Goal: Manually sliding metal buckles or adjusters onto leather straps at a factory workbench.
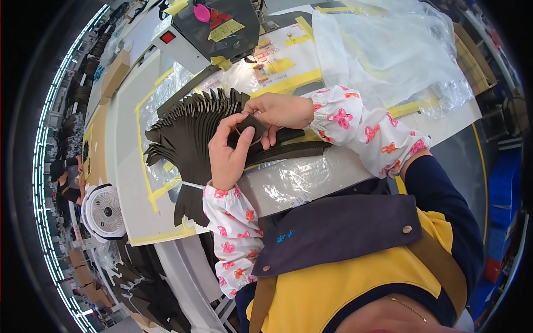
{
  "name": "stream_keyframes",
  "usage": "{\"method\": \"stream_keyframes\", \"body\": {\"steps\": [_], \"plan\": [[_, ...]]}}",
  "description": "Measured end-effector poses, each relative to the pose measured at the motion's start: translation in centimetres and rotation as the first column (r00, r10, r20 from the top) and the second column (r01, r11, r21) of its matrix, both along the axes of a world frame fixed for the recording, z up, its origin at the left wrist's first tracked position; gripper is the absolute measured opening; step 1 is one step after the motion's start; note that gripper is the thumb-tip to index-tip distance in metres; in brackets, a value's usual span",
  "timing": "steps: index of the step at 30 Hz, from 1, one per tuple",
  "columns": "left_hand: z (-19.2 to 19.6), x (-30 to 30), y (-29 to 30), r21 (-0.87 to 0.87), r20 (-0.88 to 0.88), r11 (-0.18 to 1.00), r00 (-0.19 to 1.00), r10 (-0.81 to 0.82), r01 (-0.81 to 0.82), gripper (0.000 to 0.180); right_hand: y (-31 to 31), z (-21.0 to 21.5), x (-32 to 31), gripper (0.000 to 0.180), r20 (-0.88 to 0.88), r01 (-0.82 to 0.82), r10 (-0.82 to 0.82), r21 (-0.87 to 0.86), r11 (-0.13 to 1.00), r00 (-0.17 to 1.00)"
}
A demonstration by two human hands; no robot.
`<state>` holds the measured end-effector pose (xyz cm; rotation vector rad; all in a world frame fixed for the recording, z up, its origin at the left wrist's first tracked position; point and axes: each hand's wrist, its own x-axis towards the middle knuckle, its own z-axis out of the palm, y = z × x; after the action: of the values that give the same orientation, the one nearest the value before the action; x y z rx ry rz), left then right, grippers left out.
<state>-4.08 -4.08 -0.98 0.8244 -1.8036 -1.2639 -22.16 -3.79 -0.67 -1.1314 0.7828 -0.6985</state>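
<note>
My left hand [229, 152] and my right hand [280, 110] together pinch one small dark flat piece [251, 132] above the white bench. Under and to the left of the hands lies a fanned stack of dark flat pieces [189, 130], overlapping like a row of shingles. More of the same dark pieces [297, 149] run in a band to the right beneath my right wrist. Both forearms wear white sleeve covers with pink flower prints.
A grey machine [208, 30] with yellow notes stands at the far edge. Clear plastic bags [388, 55] are heaped at the far right. A small white fan [105, 213] sits at the left. Yellow tape lines [145, 172] mark the bench. Other people work far left.
</note>
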Motion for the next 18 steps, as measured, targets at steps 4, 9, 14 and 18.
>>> {"method": "stream_keyframes", "body": {"steps": [4, 9, 14, 18], "plan": [[0.6, 0.8, -0.1, -0.456, 0.171, 0.889, 0.977, 0.129, -0.037, 0.01, -0.3, -0.7, 0.5, 0.016, -0.12, 0.096, -0.123, -0.21, 0.973, 0.985], [-0.3, 1.8, 0.9, -0.271, 0.078, 0.951, 0.981, 0.177, -0.149, 0.01, -1.1, -2.5, 1.8, 0.014, -0.312, 0.067, -0.234, -0.465, 0.883, 0.921], [-0.4, 2.3, 1.0, -0.31, 0.313, 0.922, 0.891, 0.33, -0.232, 0.01, -1.0, -2.6, 2.6, 0.014, -0.25, 0.078, -0.16, -0.308, 0.948, 0.955], [-0.7, 2.5, 0.6, -0.374, 0.316, 0.9, 0.882, 0.35, -0.223, 0.009, -0.5, -2.6, 3.1, 0.015, -0.343, 0.023, -0.279, -0.595, 0.804, 0.897]]}}
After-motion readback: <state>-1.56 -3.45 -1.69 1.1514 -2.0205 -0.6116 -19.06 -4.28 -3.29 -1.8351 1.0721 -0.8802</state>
